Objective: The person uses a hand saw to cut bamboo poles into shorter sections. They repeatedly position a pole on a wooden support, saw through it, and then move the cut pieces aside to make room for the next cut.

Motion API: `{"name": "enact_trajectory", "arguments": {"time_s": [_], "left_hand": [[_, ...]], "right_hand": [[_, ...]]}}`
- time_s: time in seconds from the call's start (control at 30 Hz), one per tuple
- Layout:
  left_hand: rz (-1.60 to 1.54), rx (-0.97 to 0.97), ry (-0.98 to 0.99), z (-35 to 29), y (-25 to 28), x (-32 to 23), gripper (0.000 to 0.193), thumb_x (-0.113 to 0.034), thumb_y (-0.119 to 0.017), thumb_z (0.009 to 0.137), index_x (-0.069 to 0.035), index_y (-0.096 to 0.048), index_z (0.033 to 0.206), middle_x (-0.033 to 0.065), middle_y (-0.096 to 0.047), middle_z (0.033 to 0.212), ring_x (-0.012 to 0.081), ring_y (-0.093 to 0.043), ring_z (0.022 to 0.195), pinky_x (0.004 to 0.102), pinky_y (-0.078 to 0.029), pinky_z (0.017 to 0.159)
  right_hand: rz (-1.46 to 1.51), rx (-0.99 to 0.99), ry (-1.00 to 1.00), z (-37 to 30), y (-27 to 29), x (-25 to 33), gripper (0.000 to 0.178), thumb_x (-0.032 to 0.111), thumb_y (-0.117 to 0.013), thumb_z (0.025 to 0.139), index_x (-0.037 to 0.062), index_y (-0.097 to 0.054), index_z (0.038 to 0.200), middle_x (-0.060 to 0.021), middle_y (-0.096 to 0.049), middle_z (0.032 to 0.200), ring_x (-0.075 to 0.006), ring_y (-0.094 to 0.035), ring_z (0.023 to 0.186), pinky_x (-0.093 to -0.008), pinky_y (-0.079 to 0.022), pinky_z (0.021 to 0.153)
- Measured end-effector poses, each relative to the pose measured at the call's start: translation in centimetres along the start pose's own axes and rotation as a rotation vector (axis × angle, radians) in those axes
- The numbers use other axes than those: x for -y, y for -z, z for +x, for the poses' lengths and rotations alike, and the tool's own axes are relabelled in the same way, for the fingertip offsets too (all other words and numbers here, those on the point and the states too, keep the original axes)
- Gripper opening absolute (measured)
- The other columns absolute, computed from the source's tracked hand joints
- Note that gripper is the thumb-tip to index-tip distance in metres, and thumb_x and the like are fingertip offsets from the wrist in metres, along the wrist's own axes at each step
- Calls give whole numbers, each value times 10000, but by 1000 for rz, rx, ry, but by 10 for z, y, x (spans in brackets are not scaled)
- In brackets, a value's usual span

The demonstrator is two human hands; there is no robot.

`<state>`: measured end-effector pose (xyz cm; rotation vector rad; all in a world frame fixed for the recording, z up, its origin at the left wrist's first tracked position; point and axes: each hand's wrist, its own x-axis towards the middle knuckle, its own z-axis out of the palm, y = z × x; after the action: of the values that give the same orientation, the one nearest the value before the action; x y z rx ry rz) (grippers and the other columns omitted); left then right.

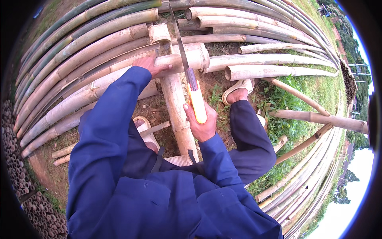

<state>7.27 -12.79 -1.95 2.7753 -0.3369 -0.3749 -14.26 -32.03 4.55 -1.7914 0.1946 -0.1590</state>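
Observation:
My right hand (205, 124) is closed round the yellow handle of a handsaw (182, 50). The saw's long, narrow blade points away from me and lies across a thick, pale bamboo pole (168, 63), a little left of the pole's right end. My left hand (151, 66) grips that pole from above, left of the blade, with the thumb stretched along it. Under the pole runs an upright-looking bamboo beam (175, 101) between my legs, with a short cut bamboo stub (159, 32) at its far end. Whether the saw teeth are in a cut cannot be made out.
Long bamboo poles (99, 30) lie side by side at the left, and more poles (274, 73) extend to the right. A propped bamboo frame (318, 116) stands at right. Stacked bamboo ends (41, 211) fill the lower left. My sandalled feet rest on grassy soil.

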Motion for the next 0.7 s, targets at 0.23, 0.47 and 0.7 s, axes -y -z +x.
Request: {"name": "enact_trajectory", "arguments": {"time_s": [0.23, 0.47, 0.7], "left_hand": [[140, -312, -112, -10, -24, 7, 624, -616, -479, 992, -18, -653, 1028, 237, -716, 941, 415, -698, 906, 511, -540, 801], [113, -212, -37, -14, -24, -15, 607, -580, -438, 1020, -11, -647, 1045, 248, -702, 1021, 415, -683, 983, 507, -517, 895], [143, -153, -23, 1, -11, -8, 734, -682, -383, 998, -11, -670, 1076, 259, -721, 1018, 393, -708, 979, 495, -538, 881]], "right_hand": [[-73, 20, 67, -8, 9, 8, 187, 144, -726, 936, -12, -688, 1031, -192, -663, 761, -288, -664, 650, -373, -519, 633], [-208, 41, -91, -128, 64, 21, 347, 178, -731, 948, 42, -677, 1263, -168, -726, 858, -264, -746, 780, -352, -556, 721], [-139, -19, 88, -40, 18, 19, 233, 175, -749, 930, -8, -644, 833, -91, -528, 587, -139, -494, 522, -345, -427, 521]]}}
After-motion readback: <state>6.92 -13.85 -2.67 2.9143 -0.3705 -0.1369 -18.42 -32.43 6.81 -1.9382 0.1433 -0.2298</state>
